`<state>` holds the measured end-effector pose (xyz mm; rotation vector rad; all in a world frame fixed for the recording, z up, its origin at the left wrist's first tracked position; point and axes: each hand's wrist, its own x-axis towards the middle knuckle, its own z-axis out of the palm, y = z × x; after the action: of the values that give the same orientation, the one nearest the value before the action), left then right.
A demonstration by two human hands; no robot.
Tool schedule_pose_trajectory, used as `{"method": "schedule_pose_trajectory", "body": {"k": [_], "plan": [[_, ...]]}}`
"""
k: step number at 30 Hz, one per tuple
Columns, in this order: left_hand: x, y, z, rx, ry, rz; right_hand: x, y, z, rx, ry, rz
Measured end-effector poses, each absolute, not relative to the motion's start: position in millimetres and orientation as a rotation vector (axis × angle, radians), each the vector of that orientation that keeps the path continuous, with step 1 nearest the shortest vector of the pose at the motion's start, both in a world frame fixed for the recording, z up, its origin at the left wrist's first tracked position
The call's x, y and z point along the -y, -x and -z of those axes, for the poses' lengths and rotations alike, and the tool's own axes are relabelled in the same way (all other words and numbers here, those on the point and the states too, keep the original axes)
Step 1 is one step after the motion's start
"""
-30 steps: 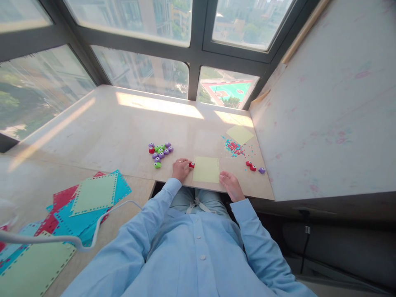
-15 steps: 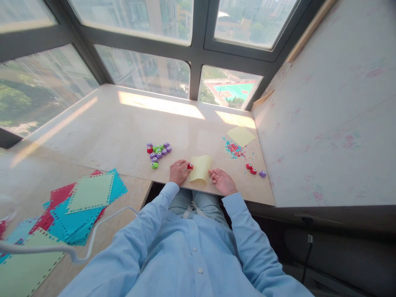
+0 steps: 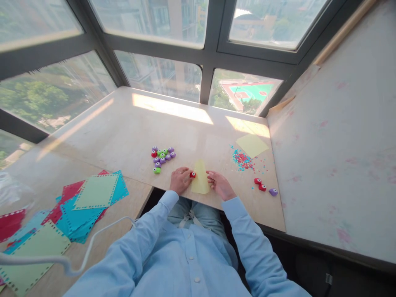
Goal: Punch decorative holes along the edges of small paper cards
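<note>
In my left hand [image 3: 181,180] is a small red craft hole punch [image 3: 192,175], pinched in the fingertips. The punch sits at the left edge of a pale yellow sheet of paper [image 3: 200,178], which is curved upward near the table's front edge. My right hand [image 3: 220,183] has its fingers closed at the sheet's right edge. Beyond my left hand stands a cluster of purple, green and red punches [image 3: 162,156]. Two red punches [image 3: 260,184] and a purple punch [image 3: 273,192] lie to the right of my right hand.
Red and blue paper bits [image 3: 243,160] are scattered at the right, by another yellow sheet [image 3: 252,145]. Punched coloured sheets [image 3: 96,192] overlap at the left. A white cable [image 3: 89,247] crosses in front of them. Windows line the back; a papered wall [image 3: 334,165] bounds the right.
The view has shifted a little. The yellow sheet looks narrower and more curved, and my right hand's fingers have turned and closed at its edge. My left hand still holds the red punch.
</note>
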<state>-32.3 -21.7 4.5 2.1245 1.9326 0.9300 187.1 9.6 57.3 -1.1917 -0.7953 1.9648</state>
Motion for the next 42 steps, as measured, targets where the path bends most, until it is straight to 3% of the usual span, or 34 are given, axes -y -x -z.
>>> {"method": "schedule_pose_trajectory", "body": {"k": [6, 16, 42], "plan": [[23, 33, -4, -1.934, -2.106, -0.937, 0, -192, -61, 0.900, 1.153, -1.730], [24, 33, -5, -1.905, -2.095, -0.987, -20, -232, -28, 1.240, 1.523, -1.439], [21, 40, 7, -1.883, -2.057, -0.959, -18, -243, -22, 1.262, 1.522, -1.489]]}}
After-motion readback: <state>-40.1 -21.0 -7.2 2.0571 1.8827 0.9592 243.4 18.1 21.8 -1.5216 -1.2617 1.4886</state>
